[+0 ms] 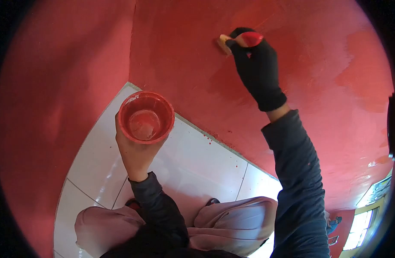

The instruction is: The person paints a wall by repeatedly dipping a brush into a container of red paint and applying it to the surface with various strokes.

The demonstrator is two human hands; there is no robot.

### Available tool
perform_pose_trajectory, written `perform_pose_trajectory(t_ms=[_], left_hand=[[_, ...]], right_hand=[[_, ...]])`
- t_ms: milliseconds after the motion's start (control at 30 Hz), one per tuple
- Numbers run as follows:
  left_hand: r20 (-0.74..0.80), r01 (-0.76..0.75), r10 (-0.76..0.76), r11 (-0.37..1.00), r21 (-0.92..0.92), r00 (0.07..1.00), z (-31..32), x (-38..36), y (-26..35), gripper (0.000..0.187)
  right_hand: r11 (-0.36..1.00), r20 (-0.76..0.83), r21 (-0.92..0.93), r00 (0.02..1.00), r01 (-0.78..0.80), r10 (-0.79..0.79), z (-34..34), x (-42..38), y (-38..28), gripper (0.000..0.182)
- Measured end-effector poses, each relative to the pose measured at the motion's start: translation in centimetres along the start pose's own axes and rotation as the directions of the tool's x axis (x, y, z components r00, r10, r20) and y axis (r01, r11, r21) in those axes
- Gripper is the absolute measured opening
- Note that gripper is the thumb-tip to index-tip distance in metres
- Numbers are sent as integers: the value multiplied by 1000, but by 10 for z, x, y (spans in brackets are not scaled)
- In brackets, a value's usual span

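Note:
My left hand (139,152) is bare and wrapped around a red paint cup (146,136), held upright over the floor near the wall corner. Red paint coats the cup's inside, with a lighter patch at the bottom. In a black glove, my right hand (258,71) grips a paintbrush (250,39) with a red-tipped handle. Its bristles are against the red wall (184,56), as far as I can see, and partly blurred. Darker, wet-looking paint surrounds the brush on the wall.
A second red wall (64,73) meets the first at a corner on the left. White floor tiles (184,150) carry small red paint drops along the wall's base. My knees (232,219) are bent below. At the far right are a bright window (360,230) and a dark object (391,127).

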State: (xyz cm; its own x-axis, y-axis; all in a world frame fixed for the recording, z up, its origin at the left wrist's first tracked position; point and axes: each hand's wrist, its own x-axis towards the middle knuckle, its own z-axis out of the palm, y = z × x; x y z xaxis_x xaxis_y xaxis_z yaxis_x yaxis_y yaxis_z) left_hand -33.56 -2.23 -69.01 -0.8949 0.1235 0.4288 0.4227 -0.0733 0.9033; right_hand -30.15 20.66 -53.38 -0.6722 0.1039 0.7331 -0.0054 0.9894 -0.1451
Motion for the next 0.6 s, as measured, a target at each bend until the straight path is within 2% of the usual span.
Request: perform_pose_trajectory(t_ms=[33, 100, 167, 200, 233, 267, 300, 367, 400, 433, 467, 500, 533, 567, 600], left_hand=[[0, -6, 6, 1000, -1, 1000, -1, 0, 0, 86], [-4, -19, 19, 999, 49, 1000, -2, 1, -1, 83], [-2, -23, 23, 999, 35, 1000, -2, 1, -2, 83], [0, -30, 30, 999, 20, 1000, -3, 1, -3, 83], [5, -27, 27, 999, 17, 1000, -2, 1, -3, 83], [6, -30, 30, 999, 13, 1000, -1, 2, -2, 82], [8, -33, 33, 999, 12, 999, 0, 3, -1, 82], [10, -33, 33, 999, 25, 999, -1, 5, 0, 82], [11, -26, 25, 999, 43, 1000, -4, 3, 0, 83], [22, -2, 1, 998, 61, 1000, -8, 2, -1, 83], [4, 13, -14, 998, 59, 1000, -10, 2, -2, 83], [-12, 26, -26, 998, 60, 1000, -13, 2, -4, 84], [-38, -31, 36, 992, 119, 999, -14, 2, -6, 87], [-28, -25, 29, 991, 133, 999, -17, 1, -6, 87], [-45, -51, 56, 993, 102, 997, -18, 1, -7, 80]], right_hand=[[1000, -5, 0, 1000, 2, -2, -4, 4, 3, 27], [950, -67, -308, 997, -46, 26, -28, 27, 21, 26], [769, 0, -636, 996, 65, -85, -94, 64, 50, 27], [766, 4, -640, 997, 65, -81, -105, 74, 35, 27], [759, -123, -634, 950, 149, -289, -117, 82, 18, 21], [734, -245, -640, 844, 229, -477, -127, 89, 3, 15], [694, -356, -654, 687, 301, -634, -131, 91, -3, 11], [671, -188, -668, 800, 321, -569, -128, 73, 10, 24], [715, -147, -630, 858, 304, -493, -95, 53, 15, 24], [741, -120, -566, 853, 362, -508, -57, 34, 31, 26], [729, 69, -456, 837, 511, -543, -27, 15, 27, 27], [770, 139, -359, 846, 528, -516, -1, -4, 17, 22], [802, 201, -264, 844, 536, -498, 15, -19, 9, 17], [813, 200, -254, 851, 524, -486, 18, -23, 6, 17], [871, 104, -286, 916, 401, -388, 20, -22, 5, 9]])
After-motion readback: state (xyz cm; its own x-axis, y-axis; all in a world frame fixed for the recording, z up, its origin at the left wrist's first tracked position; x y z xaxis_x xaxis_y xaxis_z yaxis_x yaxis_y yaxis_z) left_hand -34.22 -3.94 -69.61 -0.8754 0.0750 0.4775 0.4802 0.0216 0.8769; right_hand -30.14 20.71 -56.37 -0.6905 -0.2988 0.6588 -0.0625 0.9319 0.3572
